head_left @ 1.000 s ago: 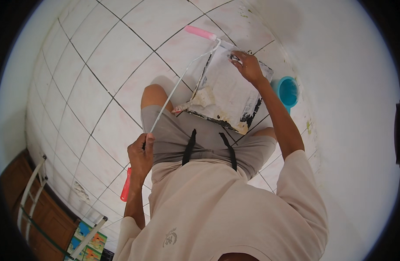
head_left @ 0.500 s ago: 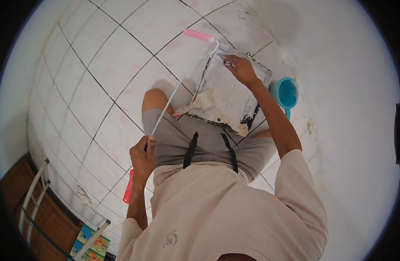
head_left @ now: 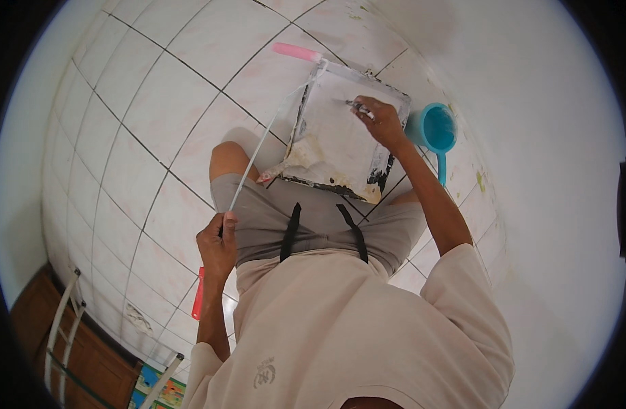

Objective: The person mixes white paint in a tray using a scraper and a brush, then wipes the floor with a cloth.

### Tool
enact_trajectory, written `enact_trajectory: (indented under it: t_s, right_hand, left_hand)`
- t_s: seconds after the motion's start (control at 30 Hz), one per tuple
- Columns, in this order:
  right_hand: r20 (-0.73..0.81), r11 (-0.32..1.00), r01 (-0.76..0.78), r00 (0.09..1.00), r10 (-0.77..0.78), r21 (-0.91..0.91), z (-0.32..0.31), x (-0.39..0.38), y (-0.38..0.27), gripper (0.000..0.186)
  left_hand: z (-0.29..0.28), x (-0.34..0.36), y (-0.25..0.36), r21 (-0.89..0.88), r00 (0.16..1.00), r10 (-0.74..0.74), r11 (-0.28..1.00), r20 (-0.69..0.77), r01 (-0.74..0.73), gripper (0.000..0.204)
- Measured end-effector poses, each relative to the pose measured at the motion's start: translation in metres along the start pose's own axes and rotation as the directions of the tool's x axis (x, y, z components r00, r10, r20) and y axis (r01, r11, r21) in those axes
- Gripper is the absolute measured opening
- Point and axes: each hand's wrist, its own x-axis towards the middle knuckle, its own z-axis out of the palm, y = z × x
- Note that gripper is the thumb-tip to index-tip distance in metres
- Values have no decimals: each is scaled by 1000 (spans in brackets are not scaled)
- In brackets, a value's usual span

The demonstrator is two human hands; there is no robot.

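Note:
My left hand (head_left: 217, 238) is closed on a long thin white rod (head_left: 258, 153), which runs up to a pink paint roller (head_left: 296, 51) at the tray's far left corner. My right hand (head_left: 383, 123) grips a small metal tool (head_left: 349, 103), too small to identify, over the white-coated paint tray (head_left: 347, 150) between my legs. What looks like a paintbrush (head_left: 292, 158), smeared with cream paint, lies at the tray's lower left. A teal dipper (head_left: 437, 127) stands right of the tray. A red handle (head_left: 198, 293) lies beside my left forearm.
Tiled floor (head_left: 122, 184) surrounds me. A white wall (head_left: 544, 204) is close on my right. At the lower left are a white metal ladder (head_left: 67, 327), a brown wooden surface (head_left: 105, 361) and a colourful box (head_left: 156, 385).
My right hand and its tool have moved from the tray's far edge down toward its middle. My left hand keeps hold of the rod. The whole view has shifted slightly left.

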Motion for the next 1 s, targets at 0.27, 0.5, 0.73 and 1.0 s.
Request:
enact_trajectory:
  t_s: [0.27,0.5,0.73,1.0]
  right_hand:
    - [-167,990,-98,983,81,-97,-14,-22,11,28]
    - [-246,962,-251,944,220,-104,-44,-24,28,27]
    - [-266,946,-325,913,310,-13,-47,-26,16,27]
    - [-273,945,-306,925,266,-114,-41,-27,6,26]
  left_hand:
    - [2,2,5,-46,1000,2,999,-23,-3,38]
    - [3,2,8,-54,999,38,998,-20,-39,38]
    - [5,0,10,-39,999,40,998,-25,-41,37]
    - [4,-1,7,-29,1000,23,999,11,-22,32]
